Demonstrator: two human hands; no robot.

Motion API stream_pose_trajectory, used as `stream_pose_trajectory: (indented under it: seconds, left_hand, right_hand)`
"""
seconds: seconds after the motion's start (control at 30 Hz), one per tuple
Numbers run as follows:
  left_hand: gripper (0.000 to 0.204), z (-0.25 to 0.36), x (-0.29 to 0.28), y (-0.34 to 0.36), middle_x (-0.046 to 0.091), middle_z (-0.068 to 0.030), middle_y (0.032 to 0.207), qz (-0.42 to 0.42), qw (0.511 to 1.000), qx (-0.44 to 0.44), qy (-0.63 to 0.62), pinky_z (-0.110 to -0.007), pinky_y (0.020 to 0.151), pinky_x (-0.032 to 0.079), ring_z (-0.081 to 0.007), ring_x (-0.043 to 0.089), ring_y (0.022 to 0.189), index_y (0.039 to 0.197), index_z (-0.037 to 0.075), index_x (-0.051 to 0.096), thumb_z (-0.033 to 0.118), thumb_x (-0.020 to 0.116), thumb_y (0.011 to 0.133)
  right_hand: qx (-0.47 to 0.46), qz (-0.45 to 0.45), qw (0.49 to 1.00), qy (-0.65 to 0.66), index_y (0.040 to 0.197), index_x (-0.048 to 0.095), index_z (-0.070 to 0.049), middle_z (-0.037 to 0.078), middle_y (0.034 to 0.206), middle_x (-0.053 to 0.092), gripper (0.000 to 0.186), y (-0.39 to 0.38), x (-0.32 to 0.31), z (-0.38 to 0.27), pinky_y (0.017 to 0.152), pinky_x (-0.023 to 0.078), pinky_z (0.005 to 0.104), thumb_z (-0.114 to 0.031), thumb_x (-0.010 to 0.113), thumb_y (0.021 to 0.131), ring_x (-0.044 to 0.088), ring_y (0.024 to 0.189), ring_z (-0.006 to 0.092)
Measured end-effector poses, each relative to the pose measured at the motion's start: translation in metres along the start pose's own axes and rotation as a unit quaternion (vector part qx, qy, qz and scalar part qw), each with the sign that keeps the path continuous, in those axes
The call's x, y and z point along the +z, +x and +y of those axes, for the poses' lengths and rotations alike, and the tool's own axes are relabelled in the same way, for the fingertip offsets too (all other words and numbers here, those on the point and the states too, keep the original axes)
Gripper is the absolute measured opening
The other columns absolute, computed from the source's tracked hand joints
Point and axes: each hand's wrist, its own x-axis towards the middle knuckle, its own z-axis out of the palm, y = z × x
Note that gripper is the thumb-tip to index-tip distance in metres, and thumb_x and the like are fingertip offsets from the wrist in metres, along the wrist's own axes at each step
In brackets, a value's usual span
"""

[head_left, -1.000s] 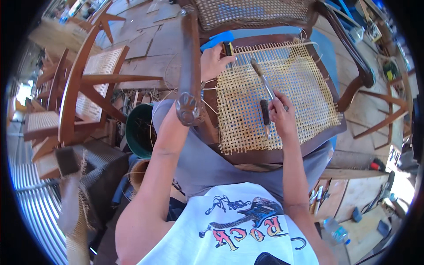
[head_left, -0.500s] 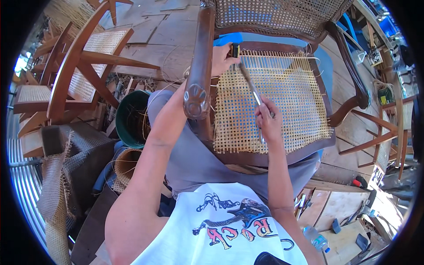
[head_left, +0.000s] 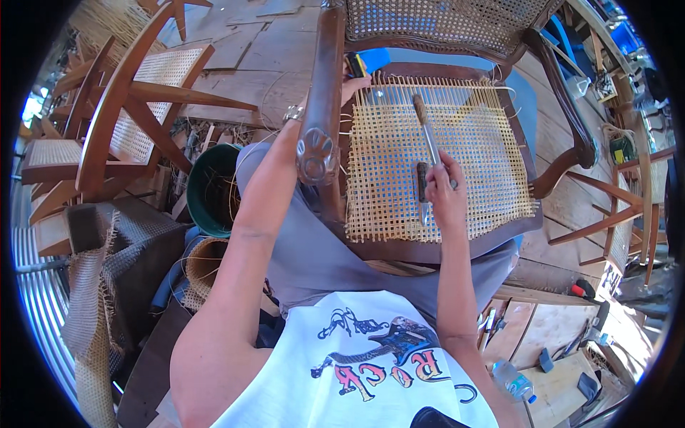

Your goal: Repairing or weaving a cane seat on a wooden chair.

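A woven cane seat [head_left: 435, 153] lies in the dark wooden frame of an armchair, with loose strand ends along its far edge. Over it, my right hand [head_left: 446, 185] is closed round a metal-shafted tool with a worn brown end [head_left: 426, 125] pointing away from me. Beside those fingers is a brown-handled tool [head_left: 422, 182] with a short metal tip; whether it is gripped too, I cannot tell. At the seat's far left corner, my left hand [head_left: 354, 86], partly hidden by the chair arm [head_left: 325, 107], holds a black-and-yellow object [head_left: 355, 65]. Something blue [head_left: 373, 60] shows behind.
Upturned wooden chairs [head_left: 135, 107] with cane panels are stacked on the left. A dark green bucket [head_left: 214, 191] and a cane roll [head_left: 207, 264] stand beside my left leg. A plastic bottle [head_left: 512, 381] lies at lower right. The armchair's caned back [head_left: 442, 25] rises at the far side.
My left hand has drawn left behind the chair arm with the black-and-yellow object. My right hand has shifted slightly right, and its tool's far end has swung right; the brown handle beside it now shows.
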Motion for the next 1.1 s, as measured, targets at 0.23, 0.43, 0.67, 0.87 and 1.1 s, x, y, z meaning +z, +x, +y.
stream_pose_trajectory:
  seconds: [0.23,0.43,0.67,0.87,1.1]
  left_hand:
    - [0.024,0.014,0.012,-0.016,0.068,-0.0041,0.091,-0.075,0.996,-0.040,0.007,-0.028,0.079,0.050,-0.0111,0.062,0.084,0.107,0.002,0.062,0.011,0.073,0.087]
    - [0.019,0.007,0.004,-0.017,0.070,-0.0059,0.093,-0.015,0.999,-0.035,0.003,-0.028,0.080,0.051,-0.0116,0.064,0.086,0.104,0.002,0.062,0.009,0.070,0.089]
    - [0.020,0.004,0.006,-0.008,0.069,-0.0075,0.097,-0.031,0.999,-0.034,0.004,-0.028,0.082,0.051,-0.0124,0.065,0.089,0.105,0.002,0.058,0.007,0.070,0.089]
    - [0.020,0.009,0.005,-0.013,0.070,-0.0070,0.097,-0.049,0.998,-0.032,0.021,-0.028,0.082,0.051,-0.0132,0.065,0.090,0.105,0.002,0.058,0.007,0.070,0.089]
    - [0.022,0.015,0.008,-0.015,0.070,-0.0064,0.098,-0.059,0.998,-0.032,0.012,-0.030,0.083,0.052,-0.0147,0.066,0.089,0.108,0.001,0.059,0.009,0.069,0.091]
  right_hand:
    - [-0.033,-0.056,0.988,-0.140,0.132,0.055,-0.003,-0.001,0.084,0.059,0.034,-0.024,0.020,0.024,0.051,0.037,0.0182,-0.012,0.056,0.099,0.046,0.060,0.0013]
    - [-0.102,-0.076,0.967,-0.223,0.129,0.057,0.001,0.000,0.088,0.059,0.034,-0.016,0.042,0.029,0.069,0.043,0.0226,-0.010,0.057,0.097,0.053,0.077,0.0065]
    - [-0.111,-0.155,0.949,-0.252,0.126,0.058,0.000,0.005,0.093,0.060,0.031,-0.013,0.051,0.012,0.071,0.046,0.0265,-0.007,0.056,0.095,0.055,0.080,0.0093]
    - [-0.108,-0.161,0.950,-0.246,0.125,0.058,-0.001,0.004,0.084,0.060,0.030,-0.010,0.052,0.004,0.065,0.045,0.0266,-0.008,0.056,0.095,0.054,0.072,0.0096]
    - [-0.099,-0.068,0.958,-0.259,0.125,0.058,0.000,0.003,0.085,0.060,0.029,-0.014,0.051,0.000,0.066,0.044,0.0256,-0.010,0.056,0.098,0.053,0.073,0.0084]
